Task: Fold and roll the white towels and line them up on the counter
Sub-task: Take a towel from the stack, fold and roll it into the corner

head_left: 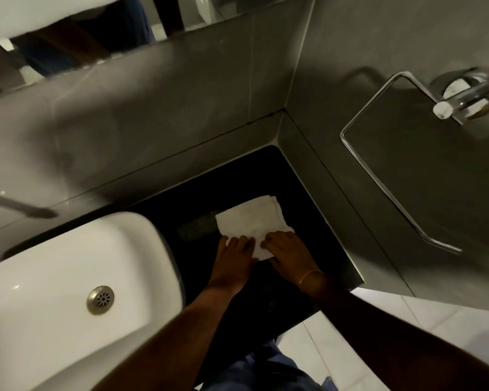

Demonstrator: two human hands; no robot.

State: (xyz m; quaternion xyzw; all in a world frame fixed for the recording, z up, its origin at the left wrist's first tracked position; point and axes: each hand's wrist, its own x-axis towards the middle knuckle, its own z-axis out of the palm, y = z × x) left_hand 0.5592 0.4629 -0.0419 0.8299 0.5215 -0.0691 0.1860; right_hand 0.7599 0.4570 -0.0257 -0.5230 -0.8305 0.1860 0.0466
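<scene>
A small white towel lies folded on the black counter, in the corner by the grey tiled walls. Both hands rest on its near edge. My left hand has its fingers curled over the near left part of the towel. My right hand, with a thin bangle at the wrist, presses on the near right part. The towel's near edge looks bunched under the fingers, as if rolled over. No other towel is in view.
A white basin with a metal drain fills the left. A chrome towel ring hangs on the right wall. A mirror runs along the back wall. White floor tiles show below the counter's right edge.
</scene>
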